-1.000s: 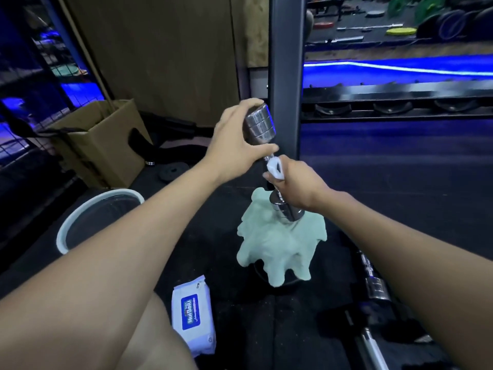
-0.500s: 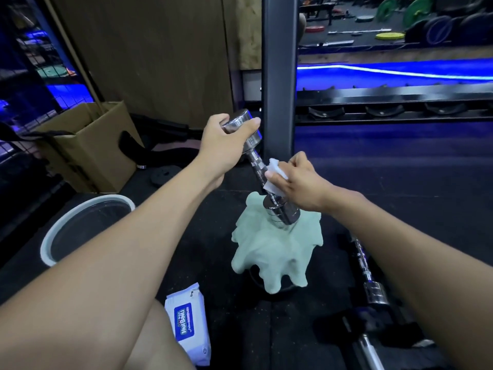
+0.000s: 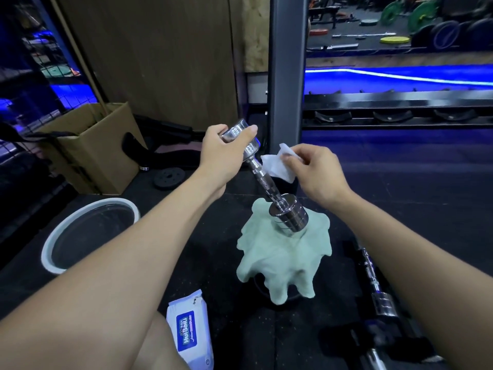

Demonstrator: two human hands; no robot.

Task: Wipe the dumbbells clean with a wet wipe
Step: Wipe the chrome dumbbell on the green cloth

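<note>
To my left an open cardboard box (image 3: 90, 145) stands on the black floor (image 3: 400, 204), with a white-rimmed round bin (image 3: 88, 231) nearer me. A small black weight plate (image 3: 169, 177) lies beside the box. Ahead rises a grey steel post (image 3: 286, 76).

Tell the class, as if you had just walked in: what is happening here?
A person is cleaning a shiny chrome dumbbell. The left hand grips its upper head, tilting it, while the lower head rests on a crumpled pale green cloth. The right hand pinches a white wet wipe beside the knurled handle. A white and blue wipes packet lies on the dark floor.
</note>
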